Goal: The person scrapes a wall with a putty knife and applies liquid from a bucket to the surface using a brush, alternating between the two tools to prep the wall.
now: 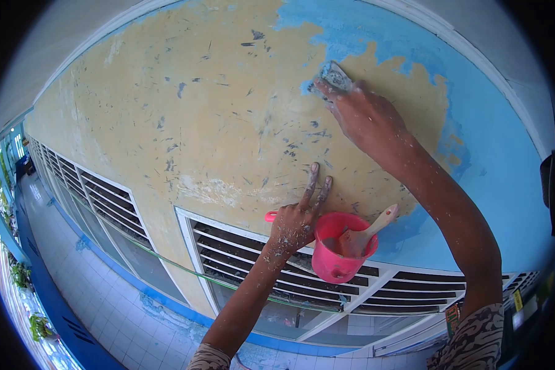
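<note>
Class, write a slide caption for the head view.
Right hand holds scraper to patchy wall; left hand holds pink dipper with brush.

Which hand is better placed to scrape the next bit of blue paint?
Probably the right hand: it holds the scraper beside the blue paint. The left hand is lower, occupied with the pink dipper, which has a brush in it.

No word, number or brand can be read here. At the lower right of the frame, one red and green panel [452,319] is too small and blurred for reading.
</note>
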`<state>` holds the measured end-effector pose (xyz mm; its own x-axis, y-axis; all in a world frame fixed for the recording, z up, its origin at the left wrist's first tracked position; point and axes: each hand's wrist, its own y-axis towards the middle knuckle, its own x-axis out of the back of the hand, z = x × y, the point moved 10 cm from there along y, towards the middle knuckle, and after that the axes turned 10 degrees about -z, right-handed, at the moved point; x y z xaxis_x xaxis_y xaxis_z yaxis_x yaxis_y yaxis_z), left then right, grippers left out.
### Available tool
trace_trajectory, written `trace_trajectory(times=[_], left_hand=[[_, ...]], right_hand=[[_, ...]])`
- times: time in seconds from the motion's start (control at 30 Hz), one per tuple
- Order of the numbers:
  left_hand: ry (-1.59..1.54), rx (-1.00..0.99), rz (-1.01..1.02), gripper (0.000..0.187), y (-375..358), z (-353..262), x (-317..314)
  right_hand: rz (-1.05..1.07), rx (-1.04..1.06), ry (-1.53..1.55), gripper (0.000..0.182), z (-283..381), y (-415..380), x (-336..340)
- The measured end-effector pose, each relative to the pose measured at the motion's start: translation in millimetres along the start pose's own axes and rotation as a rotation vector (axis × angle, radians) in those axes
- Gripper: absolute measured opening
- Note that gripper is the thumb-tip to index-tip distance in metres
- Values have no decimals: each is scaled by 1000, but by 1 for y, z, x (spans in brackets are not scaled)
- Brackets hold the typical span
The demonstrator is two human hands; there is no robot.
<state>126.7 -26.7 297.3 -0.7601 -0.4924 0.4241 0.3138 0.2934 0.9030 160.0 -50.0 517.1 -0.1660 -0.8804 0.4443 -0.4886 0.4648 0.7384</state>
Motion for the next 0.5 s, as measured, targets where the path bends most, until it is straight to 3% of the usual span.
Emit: trace_trajectory(times=[0.17, 0.33, 0.5], left_hand=[[46, -6, 30, 83, -4, 8, -9], [9, 17, 32, 82, -2, 7, -6], [10, 1, 35, 82, -6, 12, -5]], right_hand=[[99, -71, -139, 43, 0, -17, -1], [-133, 77, 10, 49, 27, 33, -3], [-17, -36, -102, 41, 25, -14, 0]])
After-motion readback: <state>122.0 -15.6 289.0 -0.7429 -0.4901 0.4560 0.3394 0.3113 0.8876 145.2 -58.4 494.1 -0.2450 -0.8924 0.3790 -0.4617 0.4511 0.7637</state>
